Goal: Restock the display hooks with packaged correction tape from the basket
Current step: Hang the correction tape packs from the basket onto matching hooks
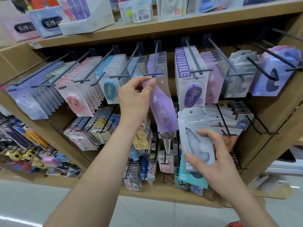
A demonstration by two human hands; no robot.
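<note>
My left hand (135, 95) pinches the top of a purple correction tape pack (163, 104) just below the front end of a display hook (155, 63) that carries matching purple packs. The pack hangs tilted, its top corner right under the hook's crossbar. Lower right, my right hand (213, 163) grips a small stack of packs: a grey pack (195, 128) in front and a teal pack (185, 174) behind it. A red basket edge (233, 224) shows at the bottom of the frame.
Rows of hooks with pink, blue, purple and grey tape packs (78, 89) fill the wooden display. A Campus purple pack (191, 89) hangs to the right. A shelf (147, 28) with boxes runs above. Lower hooks hold scissors and small goods. Tiled floor lies below.
</note>
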